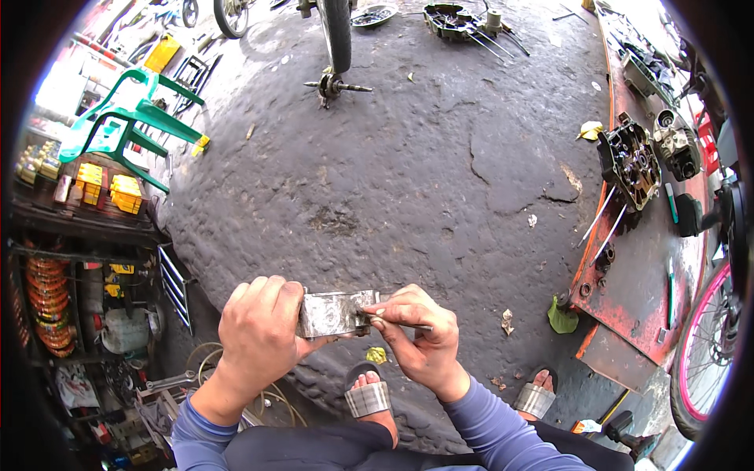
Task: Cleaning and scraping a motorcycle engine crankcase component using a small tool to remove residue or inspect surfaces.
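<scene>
A worn silver metal part point(338, 314), short and roughly cylindrical with a dirty, scuffed side, is held above the floor in front of my knees. My left hand point(263, 322) is closed around its left end, the thumb underneath. At its right end, my right hand point(420, 330) pinches with thumb and forefinger against a dark spot on the part. Whatever sits between those fingertips is too small to make out. The lower and far sides of the part are hidden from view.
A red-edged metal bench point(628, 314) along the right carries an engine casing point(631, 162). Beyond it leans a pink-rimmed wheel point(707, 345). At left are a green plastic chair point(129, 114) and a cluttered shelf point(86, 228). A crankshaft point(334, 86) lies on the floor ahead.
</scene>
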Demonstrator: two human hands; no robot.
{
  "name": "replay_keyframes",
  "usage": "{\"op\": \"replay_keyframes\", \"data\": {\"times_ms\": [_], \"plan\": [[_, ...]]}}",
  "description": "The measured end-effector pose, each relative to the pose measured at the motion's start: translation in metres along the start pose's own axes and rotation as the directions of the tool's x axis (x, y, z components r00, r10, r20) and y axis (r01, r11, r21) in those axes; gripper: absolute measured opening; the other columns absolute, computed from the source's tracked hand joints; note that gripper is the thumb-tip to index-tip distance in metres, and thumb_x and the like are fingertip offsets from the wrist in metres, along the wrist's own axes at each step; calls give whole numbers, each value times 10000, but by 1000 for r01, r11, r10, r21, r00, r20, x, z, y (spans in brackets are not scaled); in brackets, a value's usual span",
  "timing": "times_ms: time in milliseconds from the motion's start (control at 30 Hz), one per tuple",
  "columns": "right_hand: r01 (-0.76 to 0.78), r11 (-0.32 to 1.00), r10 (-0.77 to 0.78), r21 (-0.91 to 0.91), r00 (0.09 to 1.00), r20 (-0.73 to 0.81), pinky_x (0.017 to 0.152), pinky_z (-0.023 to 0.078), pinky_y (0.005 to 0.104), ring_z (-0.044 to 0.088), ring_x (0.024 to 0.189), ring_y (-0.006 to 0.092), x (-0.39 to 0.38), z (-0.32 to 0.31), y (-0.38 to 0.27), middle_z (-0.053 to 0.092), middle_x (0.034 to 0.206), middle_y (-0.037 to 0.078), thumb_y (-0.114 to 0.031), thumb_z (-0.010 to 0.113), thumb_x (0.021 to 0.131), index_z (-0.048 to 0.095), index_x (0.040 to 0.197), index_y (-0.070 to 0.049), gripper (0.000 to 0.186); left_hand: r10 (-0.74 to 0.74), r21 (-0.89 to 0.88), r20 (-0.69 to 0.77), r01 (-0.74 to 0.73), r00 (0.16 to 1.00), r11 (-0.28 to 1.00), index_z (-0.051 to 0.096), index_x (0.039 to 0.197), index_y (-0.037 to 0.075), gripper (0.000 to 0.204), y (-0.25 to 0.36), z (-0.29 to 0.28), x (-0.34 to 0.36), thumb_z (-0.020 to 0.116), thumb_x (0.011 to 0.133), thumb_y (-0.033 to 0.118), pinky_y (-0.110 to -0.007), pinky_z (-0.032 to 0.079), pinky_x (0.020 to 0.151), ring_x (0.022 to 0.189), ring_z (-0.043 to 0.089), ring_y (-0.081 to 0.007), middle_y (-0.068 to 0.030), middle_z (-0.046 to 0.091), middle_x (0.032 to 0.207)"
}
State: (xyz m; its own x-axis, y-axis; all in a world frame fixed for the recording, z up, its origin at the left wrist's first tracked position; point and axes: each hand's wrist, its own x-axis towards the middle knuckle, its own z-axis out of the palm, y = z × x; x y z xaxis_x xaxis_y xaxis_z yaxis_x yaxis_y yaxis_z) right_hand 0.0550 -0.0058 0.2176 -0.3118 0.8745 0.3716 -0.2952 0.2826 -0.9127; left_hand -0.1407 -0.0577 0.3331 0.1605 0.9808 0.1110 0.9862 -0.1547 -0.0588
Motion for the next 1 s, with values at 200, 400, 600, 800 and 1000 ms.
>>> {"op": "replay_keyframes", "data": {"times_ms": [200,400,600,800,1000], "plan": [[-165,986,163,-7,981,-106,784,566,346,715,854,236,-1,14,-20,783,960,119,80,795,831,714,951,-12,171,23,22,-69,-21,997,1000,594,843,51,657,3,0,2,855,689,633,-406,450,628,710,592,-273,-74,552,767],[24,971,-34,-238,999,-41,804,572,344,709,890,215,-8,16,-24,783,1010,145,96,747,892,706,988,-7,146,-34,-4,-20,34,999,999,620,952,-11,721,0,2,-3,895,631,573,-443,486,663,731,614,-328,-122,584,800],[-212,819,324,533,938,-125,857,585,310,706,978,164,-20,11,-8,745,1053,122,48,717,966,701,1093,-6,139,-15,-29,-8,15,1000,999,618,917,7,655,-15,3,-19,895,679,551,-426,484,658,738,622,-311,-104,583,803],[-214,943,300,256,878,-373,735,516,277,622,816,108,-6,-51,3,706,931,52,-153,664,1061,708,1089,-22,142,-569,-762,-67,326,820,560,607,993,18,670,-18,86,-58,1012,649,428,-318,510,697,758,575,-152,-43,619,855],[-474,878,478,66,868,-136,809,547,277,689,886,127,-18,-60,18,775,1016,93,-146,622,1070,713,1156,6,197,-671,-912,-88,212,736,352,603,969,45,609,15,205,-74,1043,635,300,-296,506,725,784,557,-122,-9,627,879]]}}
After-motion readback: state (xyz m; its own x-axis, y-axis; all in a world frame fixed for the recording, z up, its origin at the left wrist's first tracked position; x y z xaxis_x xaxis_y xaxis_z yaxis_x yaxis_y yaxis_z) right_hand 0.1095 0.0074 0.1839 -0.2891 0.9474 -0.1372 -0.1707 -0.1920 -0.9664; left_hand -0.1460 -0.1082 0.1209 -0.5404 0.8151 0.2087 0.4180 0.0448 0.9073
